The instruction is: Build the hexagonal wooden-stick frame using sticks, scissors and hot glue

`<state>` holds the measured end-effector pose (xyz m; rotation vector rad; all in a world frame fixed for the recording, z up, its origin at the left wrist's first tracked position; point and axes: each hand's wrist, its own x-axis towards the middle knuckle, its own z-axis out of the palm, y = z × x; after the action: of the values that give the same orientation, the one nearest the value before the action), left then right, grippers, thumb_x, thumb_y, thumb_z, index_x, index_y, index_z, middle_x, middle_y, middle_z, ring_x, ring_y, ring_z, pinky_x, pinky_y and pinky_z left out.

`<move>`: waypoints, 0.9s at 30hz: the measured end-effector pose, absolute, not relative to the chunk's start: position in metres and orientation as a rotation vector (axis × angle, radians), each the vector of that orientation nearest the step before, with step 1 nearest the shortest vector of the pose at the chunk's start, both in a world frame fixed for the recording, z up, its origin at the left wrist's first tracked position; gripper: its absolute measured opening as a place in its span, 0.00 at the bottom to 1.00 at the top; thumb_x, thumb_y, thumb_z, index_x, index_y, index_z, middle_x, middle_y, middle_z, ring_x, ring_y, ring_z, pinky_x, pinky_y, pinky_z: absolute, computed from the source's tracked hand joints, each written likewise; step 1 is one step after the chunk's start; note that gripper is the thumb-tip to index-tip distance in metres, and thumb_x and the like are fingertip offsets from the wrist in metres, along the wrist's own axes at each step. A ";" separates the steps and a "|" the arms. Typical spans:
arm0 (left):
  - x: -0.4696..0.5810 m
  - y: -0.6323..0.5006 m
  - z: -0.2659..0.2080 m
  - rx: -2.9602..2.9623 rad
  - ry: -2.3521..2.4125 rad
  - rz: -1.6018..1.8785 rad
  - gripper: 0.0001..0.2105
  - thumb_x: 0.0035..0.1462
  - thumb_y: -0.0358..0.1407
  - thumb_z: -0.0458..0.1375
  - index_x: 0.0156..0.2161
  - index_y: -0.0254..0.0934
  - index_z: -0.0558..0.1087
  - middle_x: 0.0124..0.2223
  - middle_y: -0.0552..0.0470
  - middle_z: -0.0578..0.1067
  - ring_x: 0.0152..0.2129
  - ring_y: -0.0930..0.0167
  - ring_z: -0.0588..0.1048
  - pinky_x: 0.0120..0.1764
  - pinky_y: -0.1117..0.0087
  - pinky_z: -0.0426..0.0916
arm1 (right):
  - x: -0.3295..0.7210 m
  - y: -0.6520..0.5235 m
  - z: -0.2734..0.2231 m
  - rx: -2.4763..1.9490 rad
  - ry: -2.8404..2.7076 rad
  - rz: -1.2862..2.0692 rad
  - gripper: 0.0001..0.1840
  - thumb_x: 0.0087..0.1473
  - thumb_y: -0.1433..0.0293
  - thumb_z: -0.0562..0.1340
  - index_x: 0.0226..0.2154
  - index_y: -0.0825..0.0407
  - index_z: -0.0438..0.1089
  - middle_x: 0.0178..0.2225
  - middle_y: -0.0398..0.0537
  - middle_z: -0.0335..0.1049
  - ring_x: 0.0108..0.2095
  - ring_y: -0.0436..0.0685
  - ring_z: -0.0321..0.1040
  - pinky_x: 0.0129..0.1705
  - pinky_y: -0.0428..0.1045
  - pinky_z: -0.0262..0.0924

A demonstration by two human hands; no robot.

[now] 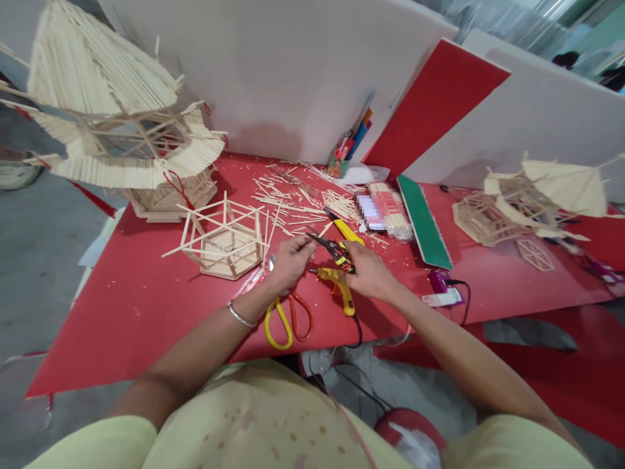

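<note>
My right hand (367, 268) is closed around the black and yellow handles of a pair of pliers (334, 247), whose dark jaws point left. Just left of the jaws, my left hand (293, 260) pinches a thin wooden stick (324, 230) near its end. Below the pliers lies a yellow glue gun (346, 296), and beyond them a yellow-handled cutter knife (347, 230). Scissors (278, 326) with one yellow and one red handle loop rest beside my left wrist. Left of that hand stands a small hexagonal stick frame (229, 251) with an open top.
A large stick pagoda (141, 163) stands at the left on the red table (122, 312). Loose sticks (288, 202), a pen holder (339, 163), a phone (370, 212) and a green board (424, 225) lie or stand farther back. Another stick model (517, 208) is at right.
</note>
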<state>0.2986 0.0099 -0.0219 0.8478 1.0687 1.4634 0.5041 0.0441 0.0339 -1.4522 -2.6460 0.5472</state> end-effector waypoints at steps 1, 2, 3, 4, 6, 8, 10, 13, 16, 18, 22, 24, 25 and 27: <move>0.299 0.010 -0.022 0.822 1.058 1.454 0.14 0.51 0.46 0.69 0.31 0.35 0.77 0.20 0.59 0.64 0.16 0.79 0.56 0.21 0.74 0.48 | 0.503 0.043 0.033 -1.480 -2.651 0.527 0.33 0.58 0.56 0.65 0.61 0.53 0.63 0.54 0.65 0.72 0.55 0.74 0.70 0.57 0.63 0.62; 0.299 0.009 -0.023 0.787 1.041 1.442 0.15 0.51 0.46 0.70 0.30 0.35 0.76 0.19 0.60 0.64 0.15 0.80 0.55 0.20 0.75 0.47 | 0.503 0.043 0.033 -1.510 -2.660 0.509 0.32 0.58 0.55 0.65 0.59 0.53 0.64 0.53 0.65 0.73 0.53 0.73 0.71 0.55 0.62 0.63; 0.299 0.009 -0.023 0.744 1.013 1.423 0.16 0.50 0.47 0.71 0.29 0.36 0.74 0.19 0.60 0.63 0.14 0.80 0.54 0.19 0.75 0.46 | 0.503 0.044 0.032 -1.530 -2.675 0.497 0.31 0.58 0.55 0.65 0.58 0.54 0.65 0.51 0.65 0.73 0.51 0.73 0.72 0.54 0.62 0.64; 0.299 0.008 -0.023 0.699 0.974 1.401 0.17 0.49 0.47 0.71 0.29 0.36 0.73 0.18 0.61 0.63 0.13 0.81 0.53 0.18 0.75 0.45 | 0.504 0.045 0.032 -1.535 -2.694 0.486 0.30 0.58 0.56 0.64 0.58 0.54 0.65 0.51 0.65 0.73 0.51 0.73 0.72 0.54 0.61 0.64; 0.298 0.008 -0.022 0.633 0.864 1.339 0.19 0.46 0.48 0.73 0.29 0.36 0.71 0.18 0.61 0.64 0.11 0.82 0.51 0.17 0.76 0.43 | 0.508 0.048 0.032 -1.475 -2.741 0.474 0.31 0.57 0.60 0.64 0.60 0.55 0.63 0.54 0.66 0.72 0.53 0.73 0.70 0.56 0.61 0.63; 0.294 0.009 -0.020 0.616 0.738 1.251 0.20 0.45 0.47 0.74 0.29 0.36 0.70 0.19 0.61 0.65 0.11 0.84 0.50 0.16 0.77 0.41 | 0.514 0.053 0.032 -1.361 -2.765 0.484 0.36 0.56 0.63 0.64 0.64 0.56 0.60 0.59 0.67 0.68 0.58 0.73 0.67 0.60 0.63 0.60; 0.290 0.010 -0.018 0.620 0.637 1.170 0.20 0.45 0.46 0.74 0.28 0.35 0.69 0.19 0.60 0.67 0.10 0.84 0.49 0.15 0.78 0.41 | 0.518 0.056 0.033 -1.276 -2.762 0.504 0.39 0.55 0.63 0.64 0.66 0.55 0.57 0.62 0.67 0.65 0.61 0.73 0.64 0.62 0.65 0.58; 0.286 0.011 -0.018 0.608 0.553 1.101 0.18 0.48 0.44 0.74 0.30 0.35 0.71 0.19 0.60 0.67 0.10 0.85 0.48 0.15 0.79 0.41 | 0.520 0.057 0.034 -1.270 -2.751 0.515 0.36 0.56 0.60 0.64 0.64 0.54 0.61 0.59 0.65 0.68 0.58 0.73 0.67 0.60 0.65 0.60; 0.286 0.010 -0.020 0.580 0.529 1.082 0.18 0.50 0.44 0.73 0.32 0.35 0.71 0.20 0.60 0.66 0.11 0.85 0.48 0.15 0.79 0.42 | 0.517 0.056 0.034 -1.313 -2.744 0.519 0.33 0.56 0.57 0.65 0.61 0.54 0.65 0.54 0.64 0.72 0.53 0.73 0.69 0.58 0.64 0.62; 0.286 0.010 -0.021 0.571 0.540 1.104 0.19 0.49 0.44 0.74 0.30 0.35 0.69 0.20 0.60 0.66 0.11 0.85 0.48 0.15 0.79 0.42 | 0.516 0.056 0.034 -1.330 -2.737 0.533 0.34 0.55 0.58 0.65 0.61 0.53 0.64 0.55 0.64 0.72 0.54 0.73 0.69 0.59 0.65 0.61; 0.285 0.014 -0.018 0.619 0.638 1.221 0.20 0.47 0.47 0.74 0.31 0.35 0.72 0.20 0.60 0.66 0.11 0.84 0.49 0.15 0.78 0.41 | 0.518 0.059 0.036 -1.350 -2.690 0.673 0.41 0.53 0.61 0.65 0.67 0.53 0.59 0.64 0.65 0.65 0.63 0.74 0.63 0.64 0.66 0.57; 0.284 0.015 -0.018 0.672 0.724 1.264 0.21 0.48 0.50 0.74 0.34 0.34 0.76 0.20 0.61 0.65 0.11 0.83 0.49 0.16 0.78 0.41 | 0.519 0.059 0.038 -1.407 -2.644 0.722 0.41 0.52 0.62 0.66 0.66 0.52 0.60 0.64 0.64 0.65 0.63 0.74 0.63 0.64 0.67 0.58; 0.284 0.014 -0.019 0.711 0.781 1.283 0.22 0.48 0.51 0.73 0.35 0.34 0.77 0.20 0.61 0.65 0.11 0.83 0.50 0.16 0.77 0.42 | 0.519 0.058 0.040 -1.442 -2.620 0.727 0.39 0.51 0.62 0.66 0.64 0.52 0.63 0.63 0.63 0.67 0.62 0.75 0.64 0.63 0.67 0.59; 0.284 0.012 -0.021 0.809 0.910 1.339 0.22 0.50 0.53 0.71 0.33 0.34 0.78 0.20 0.60 0.65 0.13 0.81 0.54 0.16 0.77 0.48 | 0.518 0.054 0.046 -1.490 -2.576 0.810 0.31 0.50 0.62 0.65 0.57 0.51 0.70 0.56 0.60 0.73 0.55 0.73 0.69 0.58 0.65 0.62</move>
<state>0.2839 0.0123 -0.0206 0.8086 0.9098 1.3391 0.5177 0.0536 0.0456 -1.4899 -2.5763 0.8101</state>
